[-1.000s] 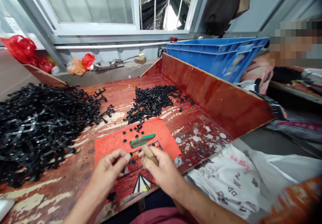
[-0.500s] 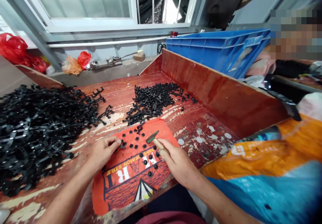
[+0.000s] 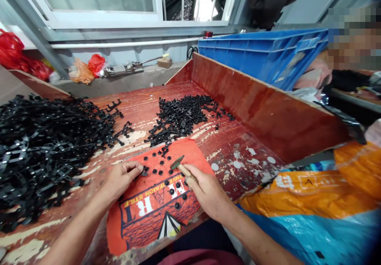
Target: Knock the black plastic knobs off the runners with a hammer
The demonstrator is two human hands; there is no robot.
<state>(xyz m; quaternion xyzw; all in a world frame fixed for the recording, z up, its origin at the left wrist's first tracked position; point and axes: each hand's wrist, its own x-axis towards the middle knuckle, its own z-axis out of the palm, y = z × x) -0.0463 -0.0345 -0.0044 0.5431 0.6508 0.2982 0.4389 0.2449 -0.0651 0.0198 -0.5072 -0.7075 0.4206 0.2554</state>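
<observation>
My left hand (image 3: pixel 126 173) is closed in a pinch on a small black part (image 3: pixel 145 171) at the left side of an orange-red printed cloth (image 3: pixel 143 233). In my right hand (image 3: pixel 205 189) is a small hammer (image 3: pixel 186 172), gripped by its pale wooden handle. Its narrow, greenish-grey head is held over the cloth, to the right of my left hand. Several round black pieces (image 3: pixel 172 191) lie scattered on the cloth between and below the hands. My right fingers partly cover a few of them.
A large heap of black linked strips (image 3: pixel 44 146) lies at left. Behind the cloth is a pile of small black parts (image 3: pixel 181 116). A wooden side board (image 3: pixel 262 102) borders the worn red table (image 3: pixel 133 94). Beyond it stand a blue crate (image 3: pixel 238 52) and an orange-and-blue sack (image 3: pixel 297 193).
The hammer head has shifted slightly to the left. My left hand keeps its pinch in nearly the same place. The view has tilted a little.
</observation>
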